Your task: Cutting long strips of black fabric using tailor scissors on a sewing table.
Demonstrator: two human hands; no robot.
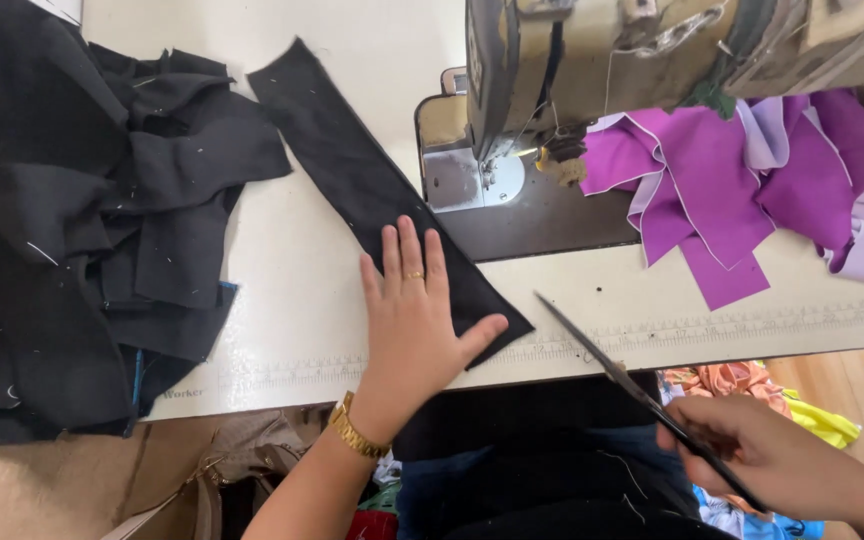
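On the sewing table our left hand presses flat, fingers spread, on the black strip; our right hand grips scissors, so cutting seems underway, needing careful alignment.

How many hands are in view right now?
2. The left hand lies flat on the black fabric strip; the right hand holds scissors at the table's front edge.

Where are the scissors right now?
In the head view, the scissors are at lower right, held in the right hand, tips near the black fabric strip.
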